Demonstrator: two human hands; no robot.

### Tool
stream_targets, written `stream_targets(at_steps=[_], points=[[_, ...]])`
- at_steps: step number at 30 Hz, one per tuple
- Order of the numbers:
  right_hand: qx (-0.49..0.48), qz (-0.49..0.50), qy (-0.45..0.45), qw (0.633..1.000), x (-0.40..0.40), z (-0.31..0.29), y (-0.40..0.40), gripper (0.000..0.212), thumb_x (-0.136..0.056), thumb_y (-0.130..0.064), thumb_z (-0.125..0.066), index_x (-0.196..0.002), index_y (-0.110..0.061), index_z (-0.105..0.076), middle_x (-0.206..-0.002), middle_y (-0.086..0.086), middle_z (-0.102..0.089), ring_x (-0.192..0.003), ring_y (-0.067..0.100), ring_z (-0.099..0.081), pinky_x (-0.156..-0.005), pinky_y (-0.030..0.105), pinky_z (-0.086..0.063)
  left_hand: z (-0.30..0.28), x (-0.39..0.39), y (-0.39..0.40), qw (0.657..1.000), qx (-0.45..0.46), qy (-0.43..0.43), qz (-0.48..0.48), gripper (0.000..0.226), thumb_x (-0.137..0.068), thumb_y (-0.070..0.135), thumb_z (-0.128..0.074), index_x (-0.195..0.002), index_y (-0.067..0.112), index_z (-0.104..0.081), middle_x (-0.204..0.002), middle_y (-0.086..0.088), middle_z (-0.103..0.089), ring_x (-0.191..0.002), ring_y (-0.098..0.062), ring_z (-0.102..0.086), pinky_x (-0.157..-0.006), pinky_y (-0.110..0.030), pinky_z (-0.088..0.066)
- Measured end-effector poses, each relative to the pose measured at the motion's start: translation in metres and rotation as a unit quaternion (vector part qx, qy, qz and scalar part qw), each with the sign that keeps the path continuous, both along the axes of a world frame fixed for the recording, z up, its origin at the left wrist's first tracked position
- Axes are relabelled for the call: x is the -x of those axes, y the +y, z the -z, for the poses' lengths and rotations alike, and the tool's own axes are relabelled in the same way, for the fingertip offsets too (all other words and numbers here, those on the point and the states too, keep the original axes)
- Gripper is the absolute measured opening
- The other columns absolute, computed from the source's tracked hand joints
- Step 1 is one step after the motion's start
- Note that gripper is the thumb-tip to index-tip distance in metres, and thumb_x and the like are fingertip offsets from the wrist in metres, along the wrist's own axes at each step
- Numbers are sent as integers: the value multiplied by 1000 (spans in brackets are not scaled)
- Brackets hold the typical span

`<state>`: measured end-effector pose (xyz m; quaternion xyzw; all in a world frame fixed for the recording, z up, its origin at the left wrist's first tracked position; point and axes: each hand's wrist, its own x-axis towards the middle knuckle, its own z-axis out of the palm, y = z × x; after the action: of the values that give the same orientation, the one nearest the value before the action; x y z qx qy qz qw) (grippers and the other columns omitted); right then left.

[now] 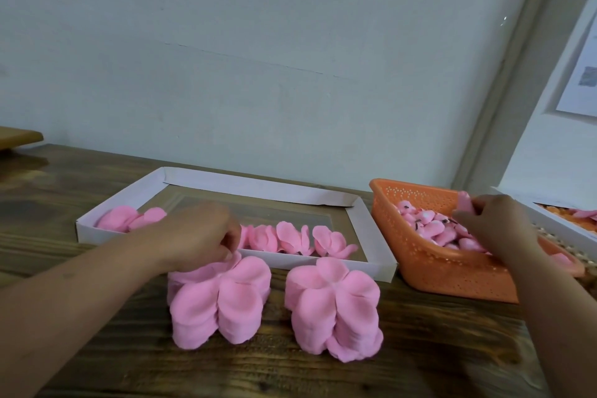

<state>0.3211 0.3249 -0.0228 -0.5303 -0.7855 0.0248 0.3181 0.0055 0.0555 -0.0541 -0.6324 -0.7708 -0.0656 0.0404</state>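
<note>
Wooden table (420,349) is spread beneath both hands, with a white tray (258,186) just beyond the left fingers (227,254) and an orange basket (452,271) under the right fingers (476,208). The left stack (223,297) is touched on top by the curled left hand (193,236), though a grip cannot be told, and the right stack (336,304) is stood between the hands. A pink petal (465,202) is pinched by the right hand (494,226).

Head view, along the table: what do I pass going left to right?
Left petal stack → right petal stack → orange basket → white tray at the right edge. Left out, overlapping: white box behind the stacks; right hand pinching a pink petal over the basket.
</note>
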Motion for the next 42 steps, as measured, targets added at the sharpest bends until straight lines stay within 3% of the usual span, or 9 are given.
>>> stream_targets(at_steps=[5,10,17,23,29,34,38,42], points=[[-5,3,21,1000,2,3,-13,19,-84,-26,-60,-73,-12,-67,-58,11,-62,-61,30,-57,-63,36,-48,4,1,2,1000,4,-2,-5,14,-87,24,-60,-78,23,-70,-70,15,-55,-66,-3,-50,-57,-17,-36],[-8,16,25,1000,4,10,-17,23,-87,-27,-59,-71,-13,-65,-59,8,-59,-59,26,-54,-57,30,-41,10,1,3,1000,-2,0,-8,14,-85,22,-60,-79,22,-72,-80,10,-61,-73,-7,-55,-65,-21,-42],[-6,25,32,999,4,12,-18,27,-90,-29,-55,-71,-12,-65,-57,9,-60,-57,24,-55,-53,26,-39,14,-1,3,1000,8,-9,-10,18,-88,20,-56,-73,23,-66,-82,8,-59,-71,-4,-50,-61,-15,-36],[-11,30,43,999,4,13,-19,23,-89,-29,-57,-76,-13,-66,-60,7,-59,-57,21,-53,-52,25,-35,15,-6,3,999,24,18,-19,20,-94,23,-46,-83,16,-62,-91,-1,-59,-78,-12,-48,-72,-24,-40],[-3,36,44,998,4,14,-18,27,-90,-32,-55,-72,-14,-65,-60,8,-60,-59,23,-54,-55,28,-40,11,-6,2,997,45,54,-14,28,-94,27,-40,-82,11,-60,-88,-5,-58,-71,-12,-41,-70,-27,-39],[-8,38,51,998,4,16,-17,30,-90,-34,-54,-71,-15,-65,-58,8,-60,-58,24,-55,-54,27,-40,6,1,-1,998,38,50,-3,24,-90,35,-48,-76,16,-56,-83,5,-52,-80,-14,-50,-74,-31,-42],[-9,36,51,998,3,16,-16,29,-90,-34,-55,-71,-15,-65,-58,8,-60,-58,25,-55,-54,28,-41,-7,8,-11,1000,-5,-14,8,16,-84,24,-53,-68,22,-51,-77,6,-57,-76,-13,-52,-73,-34,-46],[-5,44,43,998,4,15,-16,24,-88,-35,-57,-74,-17,-66,-61,7,-60,-60,25,-55,-55,29,-41,-14,12,-17,997,-74,-27,-4,14,-84,20,-59,-71,24,-53,-70,9,-58,-69,-8,-52,-66,-27,-42]])
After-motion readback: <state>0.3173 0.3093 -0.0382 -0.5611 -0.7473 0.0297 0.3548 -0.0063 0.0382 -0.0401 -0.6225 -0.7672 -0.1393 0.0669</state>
